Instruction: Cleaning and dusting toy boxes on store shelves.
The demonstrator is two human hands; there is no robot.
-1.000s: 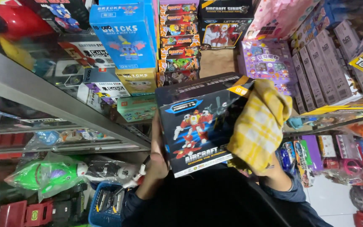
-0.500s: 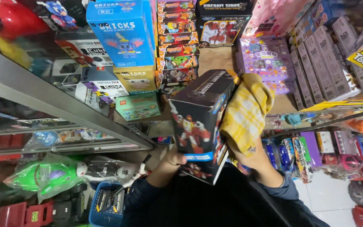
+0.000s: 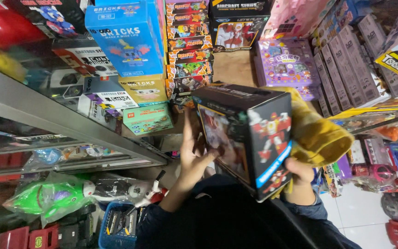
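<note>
Shelves: a metal-edged shelf [image 3: 70, 122] runs across the left, stacked with boxed toys; more boxes fill the wall behind and to the right.
Black toy box: a dark carton [image 3: 247, 136] printed with a red robot is held up off the shelves between both hands, in front of the person's chest, one corner turned toward the camera; it looks closed, contents not visible.
Progress: judging by the cloth against it, the box appears to be mid-wipe and not yet set back among the stock.
Blue brick box: a tall blue carton [image 3: 127, 39] stands upright on the stack above the shelf edge.
Yellow cloth: a checked yellow cloth [image 3: 321, 136] is bunched against the box's right face.
Blue basket: a small basket [image 3: 109, 230] at lower left holds carded items, too small to tell.
Right hand: the right hand [image 3: 300, 173] has its grip closed on the box's lower right corner and the cloth.
Left hand: the left hand [image 3: 194, 152] steadies the left face, fingers spread and upright, grip wide.
</note>
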